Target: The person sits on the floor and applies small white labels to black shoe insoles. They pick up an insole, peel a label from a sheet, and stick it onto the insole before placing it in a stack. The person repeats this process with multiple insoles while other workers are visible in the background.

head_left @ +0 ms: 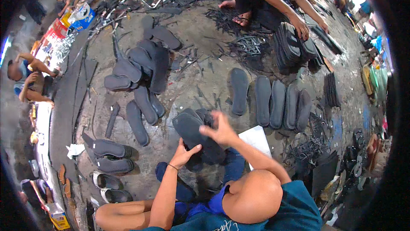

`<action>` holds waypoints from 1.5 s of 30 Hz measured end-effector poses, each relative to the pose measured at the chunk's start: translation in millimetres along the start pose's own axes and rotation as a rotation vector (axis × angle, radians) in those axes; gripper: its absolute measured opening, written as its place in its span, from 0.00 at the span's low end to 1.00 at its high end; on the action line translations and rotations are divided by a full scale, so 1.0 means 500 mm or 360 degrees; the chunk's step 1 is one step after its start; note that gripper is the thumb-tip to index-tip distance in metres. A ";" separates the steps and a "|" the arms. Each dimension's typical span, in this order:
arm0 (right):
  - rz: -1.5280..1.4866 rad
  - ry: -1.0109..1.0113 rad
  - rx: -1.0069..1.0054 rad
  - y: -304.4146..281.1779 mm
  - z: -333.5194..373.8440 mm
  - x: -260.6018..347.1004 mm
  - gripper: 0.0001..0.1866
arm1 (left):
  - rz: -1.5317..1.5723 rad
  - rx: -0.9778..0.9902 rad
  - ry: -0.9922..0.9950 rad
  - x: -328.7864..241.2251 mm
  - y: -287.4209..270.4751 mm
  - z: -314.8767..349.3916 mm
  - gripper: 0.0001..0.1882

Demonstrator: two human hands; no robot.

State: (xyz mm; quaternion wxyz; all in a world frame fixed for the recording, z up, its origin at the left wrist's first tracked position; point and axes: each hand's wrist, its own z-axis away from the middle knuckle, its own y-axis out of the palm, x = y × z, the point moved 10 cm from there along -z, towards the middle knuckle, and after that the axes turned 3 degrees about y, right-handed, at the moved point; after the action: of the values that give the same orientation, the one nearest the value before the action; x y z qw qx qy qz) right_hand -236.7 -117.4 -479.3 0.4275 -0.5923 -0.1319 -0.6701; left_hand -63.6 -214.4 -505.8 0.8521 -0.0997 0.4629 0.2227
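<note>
My left hand (184, 154) is closed round the near left edge of a dark shoe sole (188, 123), held up in front of me with at least one more dark sole beside it. Over the right side of these soles is my right hand (220, 132), its fingers apart and slightly smeared by motion. Whether its thumb touches the top sole I cannot tell. Just beyond, one dark sole (239, 91) lies on the floor, and several more stand in a row (277, 103) to its right. Several loose soles (143, 113) lie to the left.
A heap of dark soles (136, 66) lies at far left. Across from me, another person's hands (302, 31) touch stacked soles (287, 47). White paper (256, 142) lies by my right arm. Black scraps (309, 143) litter the right; white shoes (107, 181) sit at near left.
</note>
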 end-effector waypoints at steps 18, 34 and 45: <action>-0.0594 0.0393 0.0095 -0.055 -0.008 -0.089 0.38 | 0.0303 -0.0341 -0.0046 -0.006 0.038 -0.049 0.41; 0.0301 -0.0537 0.0260 -0.033 0.103 0.059 0.47 | 0.0402 -0.0106 -0.0053 0.019 0.051 -0.033 0.49; 0.0990 -0.0440 -0.0828 -0.148 -0.008 0.058 0.26 | 0.0440 -0.0253 -0.0233 0.036 0.065 -0.042 0.50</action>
State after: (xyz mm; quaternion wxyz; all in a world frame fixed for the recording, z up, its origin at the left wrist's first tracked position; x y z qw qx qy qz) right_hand -291.4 -87.7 -429.4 0.4239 -0.7762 0.1704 -0.4345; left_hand -86.3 -188.7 -531.3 0.8343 -0.0857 0.3898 0.3803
